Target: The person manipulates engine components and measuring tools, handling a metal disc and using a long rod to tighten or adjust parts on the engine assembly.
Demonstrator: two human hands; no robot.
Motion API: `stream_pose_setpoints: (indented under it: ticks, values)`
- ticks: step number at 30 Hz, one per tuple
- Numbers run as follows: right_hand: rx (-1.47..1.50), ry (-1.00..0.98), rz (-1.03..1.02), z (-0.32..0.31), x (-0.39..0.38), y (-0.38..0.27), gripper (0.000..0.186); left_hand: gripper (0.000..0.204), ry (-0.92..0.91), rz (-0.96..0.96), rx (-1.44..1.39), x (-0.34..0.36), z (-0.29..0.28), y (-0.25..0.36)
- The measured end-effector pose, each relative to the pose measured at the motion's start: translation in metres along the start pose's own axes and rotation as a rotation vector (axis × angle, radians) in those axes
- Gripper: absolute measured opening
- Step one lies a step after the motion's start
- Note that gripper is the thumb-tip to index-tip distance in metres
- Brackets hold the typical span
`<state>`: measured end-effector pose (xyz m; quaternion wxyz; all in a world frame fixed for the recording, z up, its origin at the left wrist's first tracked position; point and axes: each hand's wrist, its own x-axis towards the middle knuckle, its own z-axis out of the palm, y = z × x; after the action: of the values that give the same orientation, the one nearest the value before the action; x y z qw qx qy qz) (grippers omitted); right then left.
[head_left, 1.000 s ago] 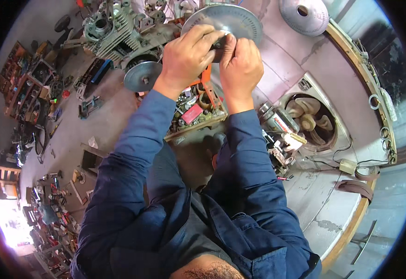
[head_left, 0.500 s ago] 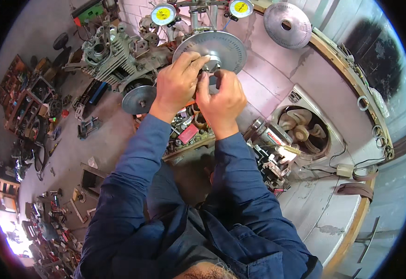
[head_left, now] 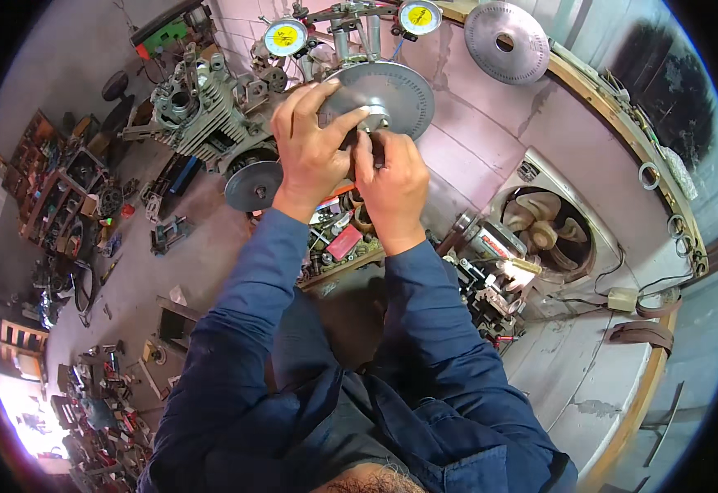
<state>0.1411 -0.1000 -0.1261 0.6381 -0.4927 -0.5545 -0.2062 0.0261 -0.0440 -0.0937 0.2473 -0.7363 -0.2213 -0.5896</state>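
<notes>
hub [head_left: 373, 117] work, graduated disc [head_left: 401, 90]
left hand [head_left: 310, 149] spread half-open, thumb at hub; right hand [head_left: 393, 179] curled below, can't tell if gripping.

Graduated disc [head_left: 408, 92]: flat, round, grey metal; fine dark marks ran around the outer part of its face. A paler raised hub [head_left: 373, 118] stood at its centre. It sat at upper centre of view, lower-left portion hidden.

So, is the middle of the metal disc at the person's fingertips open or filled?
Filled: a shiny round hub sits at the centre of the metal disc, beside the left hand.
</notes>
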Motion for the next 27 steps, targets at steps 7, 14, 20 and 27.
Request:
stream_pose_setpoints:
  ticks: [7,14,20,27]
  values:
    - [0.061,-0.015,0.07,0.002,-0.002,-0.005,0.015,0.043,-0.013,-0.025,-0.134,-0.003,0.007,-0.005]
    - [-0.082,-0.017,-0.007,0.005,0.002,-0.008,0.011,0.037,-0.095,0.018,-0.136,-0.006,0.004,-0.01]
    - [-0.116,-0.049,0.027,0.001,0.004,-0.013,0.015,0.043,-0.13,0.039,-0.09,-0.005,0.006,-0.009]
    - [-0.046,-0.029,0.086,0.001,0.004,-0.016,0.014,0.037,-0.052,0.086,-0.02,-0.005,0.01,-0.012]
